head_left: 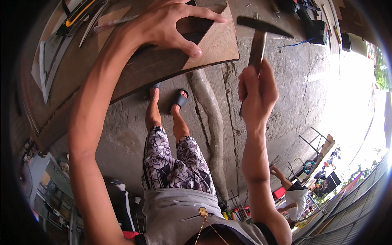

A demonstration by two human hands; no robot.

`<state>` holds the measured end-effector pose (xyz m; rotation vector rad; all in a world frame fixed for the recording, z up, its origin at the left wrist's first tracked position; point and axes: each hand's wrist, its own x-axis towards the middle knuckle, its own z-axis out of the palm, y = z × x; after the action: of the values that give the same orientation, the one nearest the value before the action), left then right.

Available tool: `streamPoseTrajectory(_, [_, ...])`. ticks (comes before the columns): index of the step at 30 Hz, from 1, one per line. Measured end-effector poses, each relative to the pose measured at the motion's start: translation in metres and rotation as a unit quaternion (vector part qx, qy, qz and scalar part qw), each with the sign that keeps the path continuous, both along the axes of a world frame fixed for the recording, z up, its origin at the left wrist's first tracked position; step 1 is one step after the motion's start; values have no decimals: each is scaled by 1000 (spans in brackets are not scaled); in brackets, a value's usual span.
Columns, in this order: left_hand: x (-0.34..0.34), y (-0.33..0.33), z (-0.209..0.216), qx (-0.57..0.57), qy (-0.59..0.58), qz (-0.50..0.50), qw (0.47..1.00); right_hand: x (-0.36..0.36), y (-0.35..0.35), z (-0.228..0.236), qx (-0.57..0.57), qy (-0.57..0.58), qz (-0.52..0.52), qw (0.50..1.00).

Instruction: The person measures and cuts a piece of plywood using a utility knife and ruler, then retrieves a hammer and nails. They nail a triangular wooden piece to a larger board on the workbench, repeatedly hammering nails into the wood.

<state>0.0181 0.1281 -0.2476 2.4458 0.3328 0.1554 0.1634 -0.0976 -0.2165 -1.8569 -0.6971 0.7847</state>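
My right hand (259, 87) is wrapped round the handle of a hammer (258, 47), raised just off the bench's right corner. The dark, narrow hammer head is at the top, apart from the wood. At the top of the view my left hand (175, 28) spreads thumb and forefinger wide over a light brown wooden board (222, 43) at the bench corner. Both fingertips rest on or close against its edge. A dark gap shows between them, and the other fingers are mostly hidden. Beneath lies the brown wooden workbench (141, 71).
A yellow-and-black hand tool (77, 18) and a clear tube-like item (116, 23) lie on the bench's left. A white angled frame (43, 69) is beside them. Black tools (316, 30) with a blue cord are at the upper right. Another person (295, 200) is at the lower right.
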Motion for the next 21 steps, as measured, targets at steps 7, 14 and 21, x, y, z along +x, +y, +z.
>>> streamPoseTrajectory(7, [-1, 3, -12, 7, 0, -3, 1000, -24, -30, 19, -27, -237, 215, 947])
streamPoseTrajectory(14, [0, 7, -10, -8, 7, -4, 1000, -24, -26, 27, 38, -320, 239, 916])
streamPoseTrajectory(21, [-2, 0, 1, 6, 5, -1, 1000, -25, -26, 24, 45, -330, 229, 915])
